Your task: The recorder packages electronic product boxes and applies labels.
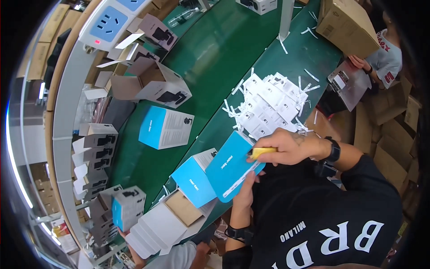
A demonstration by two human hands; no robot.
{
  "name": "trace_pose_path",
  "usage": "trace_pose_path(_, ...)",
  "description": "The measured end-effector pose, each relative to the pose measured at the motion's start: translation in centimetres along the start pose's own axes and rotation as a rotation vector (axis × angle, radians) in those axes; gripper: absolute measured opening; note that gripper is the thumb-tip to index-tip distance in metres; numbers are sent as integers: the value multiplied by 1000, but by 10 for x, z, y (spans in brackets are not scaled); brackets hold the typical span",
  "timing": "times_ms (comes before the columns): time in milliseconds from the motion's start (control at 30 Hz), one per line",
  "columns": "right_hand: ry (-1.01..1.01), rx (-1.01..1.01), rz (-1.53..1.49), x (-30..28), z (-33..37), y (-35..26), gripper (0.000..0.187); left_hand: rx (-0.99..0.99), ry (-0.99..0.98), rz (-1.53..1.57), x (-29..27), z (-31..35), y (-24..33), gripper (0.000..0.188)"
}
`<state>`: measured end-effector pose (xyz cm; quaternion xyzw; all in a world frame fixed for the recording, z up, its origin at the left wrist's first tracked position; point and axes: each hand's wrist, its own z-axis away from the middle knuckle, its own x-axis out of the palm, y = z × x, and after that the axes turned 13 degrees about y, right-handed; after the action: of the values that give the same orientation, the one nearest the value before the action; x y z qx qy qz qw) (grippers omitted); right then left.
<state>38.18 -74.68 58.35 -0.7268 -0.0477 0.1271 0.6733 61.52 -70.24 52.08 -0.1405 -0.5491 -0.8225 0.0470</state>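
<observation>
My right hand (289,147) grips a small yellow hand tool (263,153). Its dark tip meets the edge of a blue carton (229,167); the tool's exact kind is hard to make out. My left hand (246,190) is wrapped round the carton's lower edge, its fingers partly hidden behind it. The carton is tilted, its blue face with a white label strip turned up. Just left of it rests a second blue-and-white carton (193,181). Beyond my right hand lies a heap of white printed slips (268,105) with loose strips around it.
Another blue-and-white carton (165,127) and an open carton (156,85) stand on the green belt (215,49). Folded open cartons (156,224) lie lower left, near another person's arm. A metal post (285,20) rises at the back. A co-worker's hand (357,62) is by a brown box (347,27).
</observation>
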Motion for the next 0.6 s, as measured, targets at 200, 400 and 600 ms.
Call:
trace_pose_path(200, -39, 196, 53, -19, 34, -7, 25, 36, 27, 135, 16, -2, -7, 38)
trace_pose_path(400, -121, 186, 204, -11, 33, -4, 31, 67, 18, 76, 6, 4, -15, 42)
trace_pose_path(600, -73, 212, 183, -5, 31, 0, 30, 92, 28, 70, 7, 5, -16, 43)
